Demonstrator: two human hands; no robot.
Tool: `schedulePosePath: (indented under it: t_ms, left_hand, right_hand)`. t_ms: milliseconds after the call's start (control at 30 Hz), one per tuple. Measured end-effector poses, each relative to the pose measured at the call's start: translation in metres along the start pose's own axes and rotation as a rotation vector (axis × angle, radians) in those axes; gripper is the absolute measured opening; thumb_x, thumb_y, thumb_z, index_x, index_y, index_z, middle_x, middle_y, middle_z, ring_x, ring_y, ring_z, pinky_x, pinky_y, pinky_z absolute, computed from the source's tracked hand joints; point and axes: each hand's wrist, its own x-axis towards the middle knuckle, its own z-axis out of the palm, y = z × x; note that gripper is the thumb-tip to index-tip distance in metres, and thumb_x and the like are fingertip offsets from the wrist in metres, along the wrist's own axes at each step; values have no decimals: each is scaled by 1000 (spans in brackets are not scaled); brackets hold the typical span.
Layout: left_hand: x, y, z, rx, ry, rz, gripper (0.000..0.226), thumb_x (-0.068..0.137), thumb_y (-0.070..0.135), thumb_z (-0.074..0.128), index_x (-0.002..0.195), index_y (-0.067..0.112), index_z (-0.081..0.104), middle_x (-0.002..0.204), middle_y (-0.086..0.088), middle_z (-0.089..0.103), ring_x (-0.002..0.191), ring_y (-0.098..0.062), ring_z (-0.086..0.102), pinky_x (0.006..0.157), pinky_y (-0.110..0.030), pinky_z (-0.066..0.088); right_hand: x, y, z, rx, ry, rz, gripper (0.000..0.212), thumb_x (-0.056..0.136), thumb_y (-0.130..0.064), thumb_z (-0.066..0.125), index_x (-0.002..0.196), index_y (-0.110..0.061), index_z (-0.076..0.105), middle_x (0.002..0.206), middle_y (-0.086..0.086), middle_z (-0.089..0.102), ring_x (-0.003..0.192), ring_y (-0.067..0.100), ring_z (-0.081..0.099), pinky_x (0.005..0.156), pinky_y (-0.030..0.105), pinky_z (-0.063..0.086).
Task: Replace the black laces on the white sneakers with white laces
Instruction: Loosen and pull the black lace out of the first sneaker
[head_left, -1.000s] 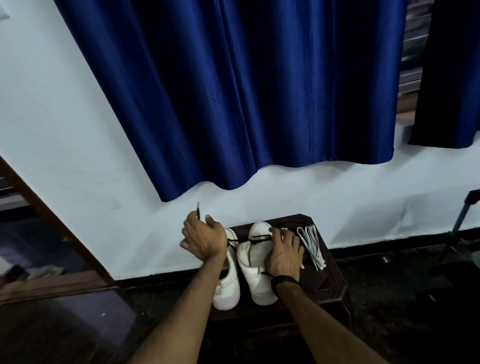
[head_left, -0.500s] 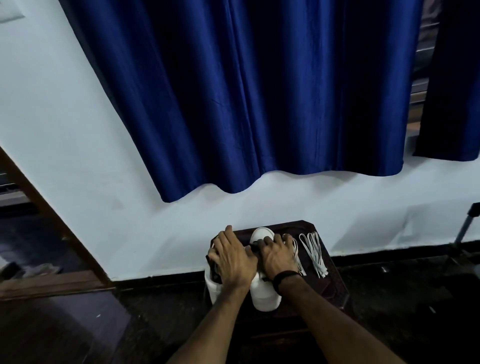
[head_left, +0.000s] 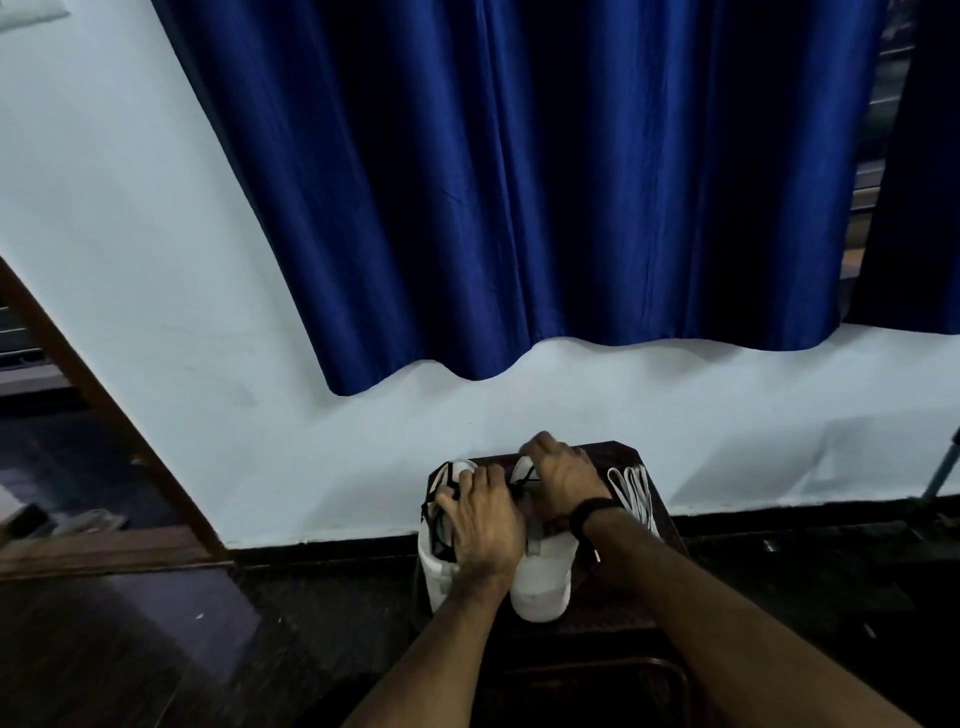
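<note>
Two smooth white sneakers (head_left: 540, 582) are sitting side by side on a small dark wooden stool (head_left: 623, 613). The left hand (head_left: 485, 525) is curling its fingers into thin black laces (head_left: 441, 530). The right hand (head_left: 563, 478) is gripping the other shoe's front. Flat white laces (head_left: 636, 493) are lying just beside the right fingers, near the stool's edge.

sneakers (head_left: 540, 582) side by side on stool (head_left: 618, 613) | laces (head_left: 636, 493) right of them
</note>
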Motion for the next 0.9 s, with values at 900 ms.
schedulePosePath:
  t_ms: [900]
  left_hand:
    - [0,1,1,-10,-42,-66,22,65,28,74,84,21,66,89,-1,67,94,-26,61,79,-45,33]
  right_hand:
    - [-6,2,-21,-218,158,186,28,86,-26,49,106,-25,68,109,-2,66,111,23,52,92,39,34]
